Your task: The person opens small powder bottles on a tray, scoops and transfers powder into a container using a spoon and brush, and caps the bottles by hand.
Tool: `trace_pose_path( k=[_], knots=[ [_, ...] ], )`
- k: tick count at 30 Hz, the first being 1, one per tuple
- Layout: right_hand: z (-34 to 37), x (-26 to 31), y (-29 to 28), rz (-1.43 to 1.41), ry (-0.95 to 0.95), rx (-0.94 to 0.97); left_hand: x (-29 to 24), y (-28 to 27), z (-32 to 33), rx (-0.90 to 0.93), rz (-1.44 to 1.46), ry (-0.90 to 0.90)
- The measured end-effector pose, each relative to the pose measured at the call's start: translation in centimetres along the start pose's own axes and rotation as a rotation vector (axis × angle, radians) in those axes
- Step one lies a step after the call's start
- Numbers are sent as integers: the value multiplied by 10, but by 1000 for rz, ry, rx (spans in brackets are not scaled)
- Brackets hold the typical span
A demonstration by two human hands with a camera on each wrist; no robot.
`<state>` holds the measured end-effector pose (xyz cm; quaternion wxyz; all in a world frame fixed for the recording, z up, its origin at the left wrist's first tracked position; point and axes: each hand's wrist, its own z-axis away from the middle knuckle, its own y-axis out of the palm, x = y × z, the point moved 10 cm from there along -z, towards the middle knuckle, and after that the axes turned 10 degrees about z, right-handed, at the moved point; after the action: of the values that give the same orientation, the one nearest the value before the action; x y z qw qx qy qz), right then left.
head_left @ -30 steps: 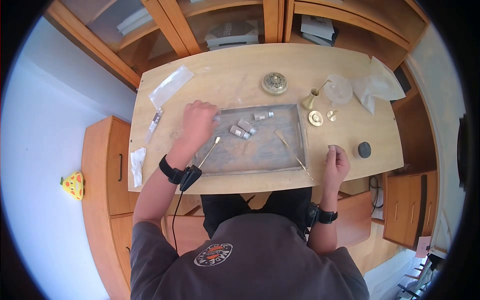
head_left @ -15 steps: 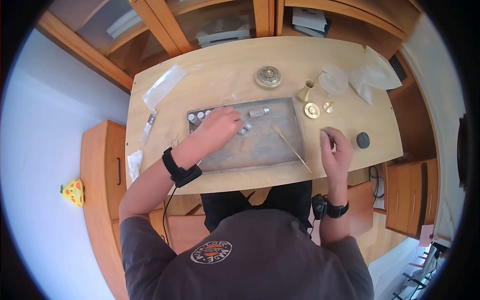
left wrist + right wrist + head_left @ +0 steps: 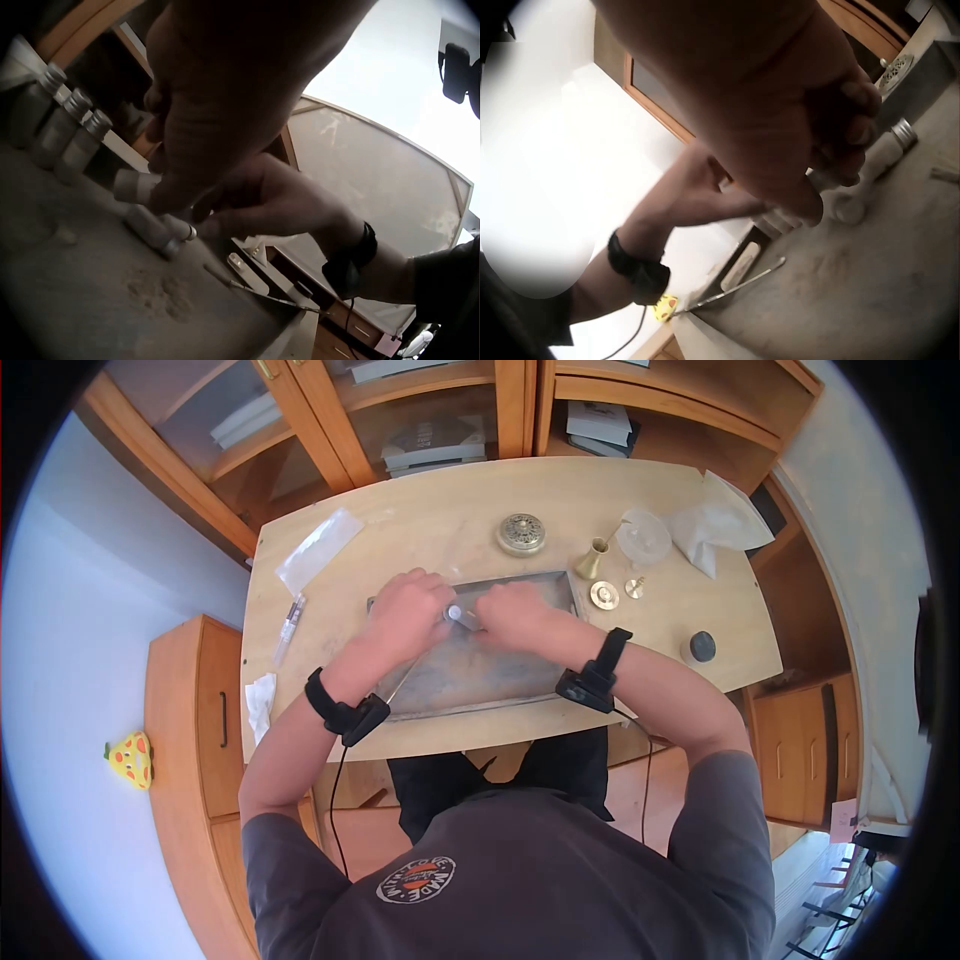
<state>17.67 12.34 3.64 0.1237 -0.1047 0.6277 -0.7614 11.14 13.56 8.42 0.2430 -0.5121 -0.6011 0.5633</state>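
My left hand (image 3: 408,610) grips a small glass vial (image 3: 133,186) over the tray (image 3: 480,708). From the other side my right hand (image 3: 518,618) has come up to it, fingers curled and thumb pointing at the vial. Whether those fingers pinch it I cannot tell; my hands cover most of it. Below them another vial (image 3: 152,229) with a silver cap lies on the dusty tray floor. One more capped vial (image 3: 889,150) lies beyond my right fingers. At the tray's back left corner stand three upright vials (image 3: 64,127) with silver caps.
A thin metal tool (image 3: 742,283) leans across the tray's left side. Behind stands a pierced brass burner (image 3: 522,534); to the right are a brass vase (image 3: 592,558), brass discs (image 3: 604,595), a clear lid (image 3: 643,537) and a dark-topped jar (image 3: 702,647).
My left hand first let go at the tray's back left corner, then moved right to the lying vials and took one. My right hand came in from the table's right side to meet it.
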Motion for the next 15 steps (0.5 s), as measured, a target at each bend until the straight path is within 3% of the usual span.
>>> trace_pose_path(
  k=[10, 15],
  knots=[
    [-11, -8, 1, 54, 145, 29, 8, -63, 33, -261, 214, -153],
    [-24, -13, -24, -18, 102, -164, -4, -68, 51, -341, 297, -239]
  ],
)
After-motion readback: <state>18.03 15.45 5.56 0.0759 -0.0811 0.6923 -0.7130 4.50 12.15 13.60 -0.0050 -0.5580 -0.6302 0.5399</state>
